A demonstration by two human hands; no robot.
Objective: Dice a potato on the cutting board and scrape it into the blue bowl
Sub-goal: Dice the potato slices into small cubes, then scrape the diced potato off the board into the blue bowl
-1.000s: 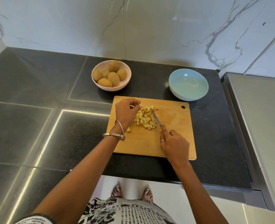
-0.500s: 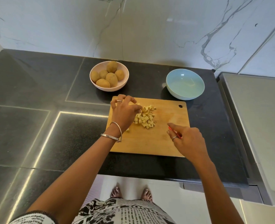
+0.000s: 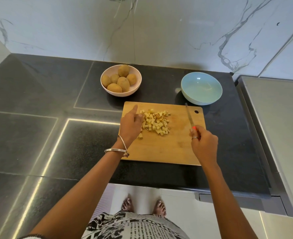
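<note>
Head cam looking down at the counter: the diced potato [image 3: 155, 123] sits in a loose heap on the upper middle of the cutting board [image 3: 161, 150], with one stray cube near the left wrist. The blue bowl [image 3: 201, 87] is empty as far as I can see, just past the board's far right corner, close to it but whether it touches I can't tell

The right hand [image 3: 203, 145] is wrapped around the red handle of the knife [image 3: 189, 116], blade pointing away toward the bowl, off to the right of the pile and clear of it. The left hand [image 3: 131, 125] sits at the left edge of the heap with the index finger stretched out straight; the other fingers look curled but I can't see them pinching anything, so I'd call it loose

Handling wise, my guess: cubes like these are light, firm and a bit wet and starchy, so they'll stick to the blade and skitter or roll if shoved fast. No point picking them up one by one. I'd lift the board by its near edge, tip that far right corner over the bowl and sweep with the flat of the blade. Board looks stiff and fairly light, bowl might slide on that glossy black counter [image 3: 39, 135] if bumped

Pink bowl [image 3: 137, 87] of whole potatoes [image 3: 120, 80] stays out of it
</note>
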